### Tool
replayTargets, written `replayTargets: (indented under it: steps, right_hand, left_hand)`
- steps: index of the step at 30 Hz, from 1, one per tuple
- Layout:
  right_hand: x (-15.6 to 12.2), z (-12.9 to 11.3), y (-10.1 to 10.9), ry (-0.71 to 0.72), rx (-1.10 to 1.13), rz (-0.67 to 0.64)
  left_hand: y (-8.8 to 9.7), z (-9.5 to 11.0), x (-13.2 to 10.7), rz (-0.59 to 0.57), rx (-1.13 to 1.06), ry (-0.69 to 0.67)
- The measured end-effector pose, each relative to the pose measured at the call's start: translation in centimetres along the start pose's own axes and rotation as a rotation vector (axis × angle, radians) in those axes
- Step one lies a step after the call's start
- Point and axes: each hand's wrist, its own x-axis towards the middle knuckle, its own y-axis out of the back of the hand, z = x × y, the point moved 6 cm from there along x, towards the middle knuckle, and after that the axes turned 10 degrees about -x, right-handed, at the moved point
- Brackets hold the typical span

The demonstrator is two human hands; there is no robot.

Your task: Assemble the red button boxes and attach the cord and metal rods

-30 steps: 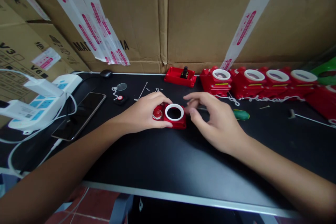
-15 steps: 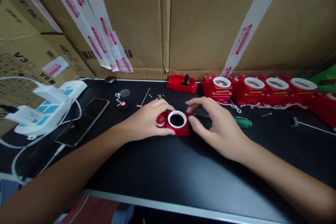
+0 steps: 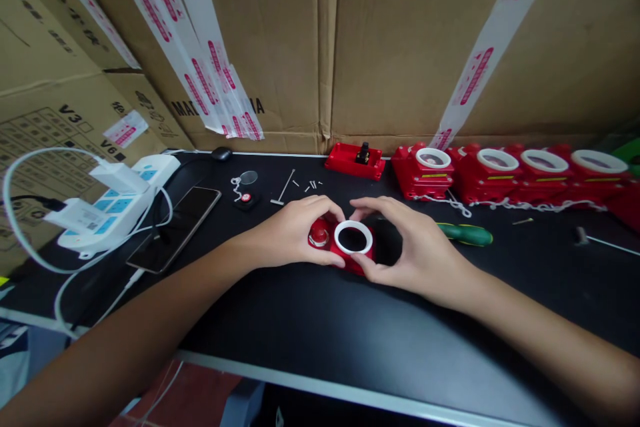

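Observation:
On the black table stands a small red housing (image 3: 354, 268), with a red dome (image 3: 319, 232) on its left part and a white ring (image 3: 369, 240) around a dark round opening on its right part. My left hand (image 3: 285, 233) grips the housing from the left, thumb on the near side and fingers on the far side. Around the white ring curve the thumb and fingers of my right hand (image 3: 425, 253), thumb at its near edge and fingertips at its far edge. Beyond the right hand lies a green-handled tool (image 3: 467, 234), its other end hidden.
Behind are an open red case part (image 3: 345, 159), several screws (image 3: 313, 185), a T-shaped tool (image 3: 285, 187) and a clear disc (image 3: 249, 177). Assembled red units (image 3: 425, 180) line the back right. A phone (image 3: 175, 230) and power strip (image 3: 145, 177) lie left. Cardboard boxes (image 3: 270, 33) wall the back.
My right hand has moved left and closed around the white ring. My left hand keeps its grip on the housing. The whole view has shifted slightly.

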Motion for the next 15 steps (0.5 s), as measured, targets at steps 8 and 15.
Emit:
replayTargets:
  steps: [8,15]
  right_hand:
    - [0.03,0.19,-0.44,-0.032,0.102,-0.032]
    - [-0.03,-0.01,-0.31,-0.008,0.184,-0.071]
  left_hand:
    - [0.09,-0.14,-0.08,-0.003,-0.033,0.008]
    - [0.0,-0.7,-0.06,0.002,-0.12,0.093]
